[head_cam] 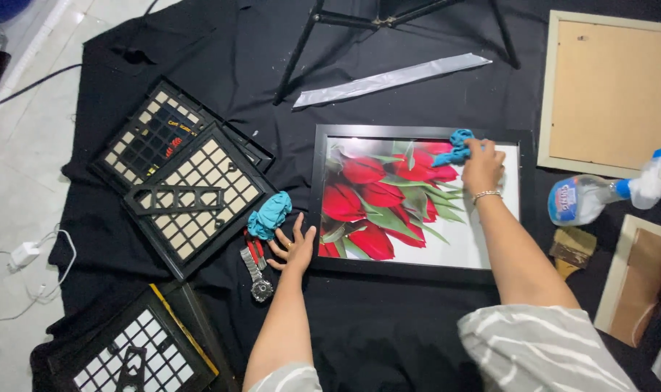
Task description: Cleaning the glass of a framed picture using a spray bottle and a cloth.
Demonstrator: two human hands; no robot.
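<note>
Home floor workspace: black cloth (388,327) over white tiles (18,181), picture frames (418,270).

Spray bottle (599,194), brush (572,248), wristwatch (256,274), lattice frames (192,196).

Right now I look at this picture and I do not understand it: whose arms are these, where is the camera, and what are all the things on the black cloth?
There is no machine here. The two bare arms belong to one person, and the single camera sits on that person's head, looking down at a black cloth spread on the floor.

The right hand presses a small blue rag on the glass of a black picture frame that shows red tulips. The left hand rests flat at the frame's left edge and holds nothing.

Beside the left hand lie a second blue rag and a wristwatch. To the left are dark frames with grids. To the right are a spray bottle, a brush and a pale frame lying face down. Above lie a grey strip and the legs of a black stand.
</note>
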